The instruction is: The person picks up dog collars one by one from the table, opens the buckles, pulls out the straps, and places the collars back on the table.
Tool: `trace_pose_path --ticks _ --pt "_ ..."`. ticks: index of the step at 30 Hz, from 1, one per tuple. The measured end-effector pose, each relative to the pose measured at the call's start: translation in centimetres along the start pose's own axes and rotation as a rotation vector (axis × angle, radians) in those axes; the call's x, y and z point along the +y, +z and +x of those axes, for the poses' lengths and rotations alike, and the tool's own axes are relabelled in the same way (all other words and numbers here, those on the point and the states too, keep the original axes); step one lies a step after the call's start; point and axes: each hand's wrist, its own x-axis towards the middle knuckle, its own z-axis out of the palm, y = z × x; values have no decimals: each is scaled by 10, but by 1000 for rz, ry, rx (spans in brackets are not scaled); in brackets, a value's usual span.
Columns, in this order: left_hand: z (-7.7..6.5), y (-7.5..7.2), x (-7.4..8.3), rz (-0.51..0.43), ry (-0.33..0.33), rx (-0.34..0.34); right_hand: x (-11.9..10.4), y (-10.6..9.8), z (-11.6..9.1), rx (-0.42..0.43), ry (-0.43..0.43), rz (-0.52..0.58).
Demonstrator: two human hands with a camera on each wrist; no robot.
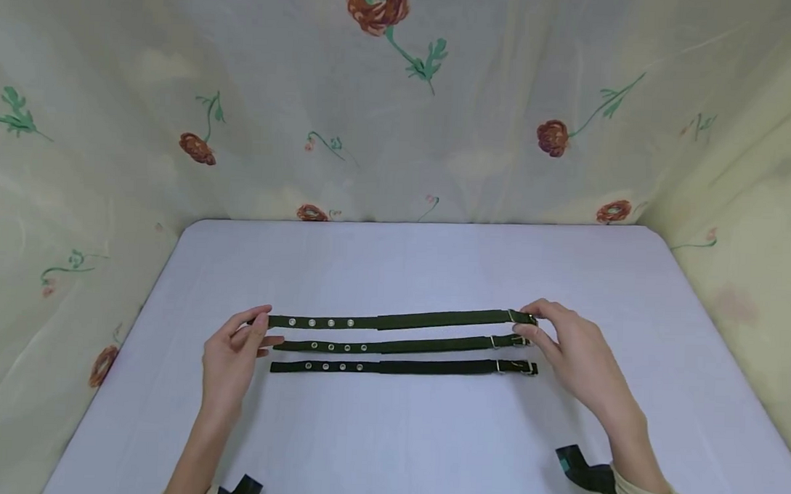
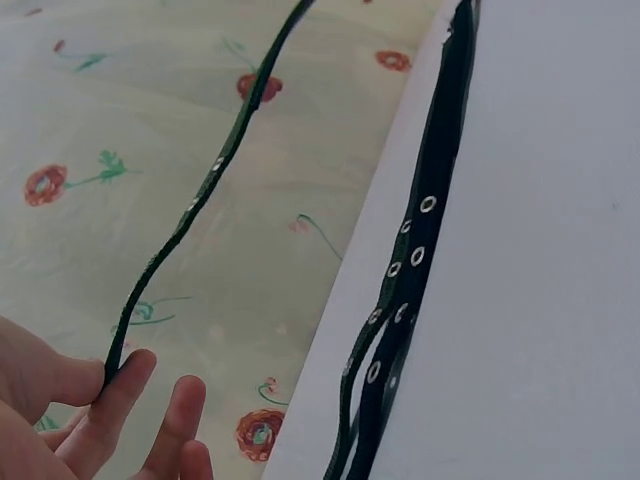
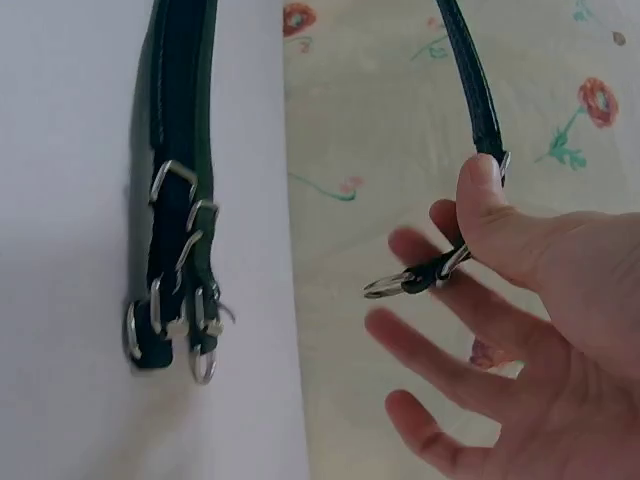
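Stretched between both hands is a dark green dog collar with metal eyelets, lifted off the table. My left hand pinches its eyelet end between thumb and forefinger, other fingers spread. At the buckle end, my right hand grips the strap with thumb and fingers; a metal ring dangles past the fingers in the right wrist view. A second green collar lies just below the held one in the head view, and a black collar lies nearest me. All three run roughly parallel, buckles to the right.
The collars are over a white-covered table with rounded back corners. A pale flowered curtain hangs behind it and along both sides. Dark straps sit at my wrists.
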Motion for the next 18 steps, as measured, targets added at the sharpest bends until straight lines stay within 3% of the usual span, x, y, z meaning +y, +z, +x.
trace_pose_path --ticks 3,9,14,18 --pt "5 0 -2 7 -18 -40 7 1 7 -59 -28 -2" --pt "15 2 -7 96 -18 -84 21 11 16 -87 -94 -5" --pt "20 3 -13 206 15 -56 31 18 24 -101 -107 6" --pt "26 4 -20 291 66 -93 36 25 31 -120 -80 20"
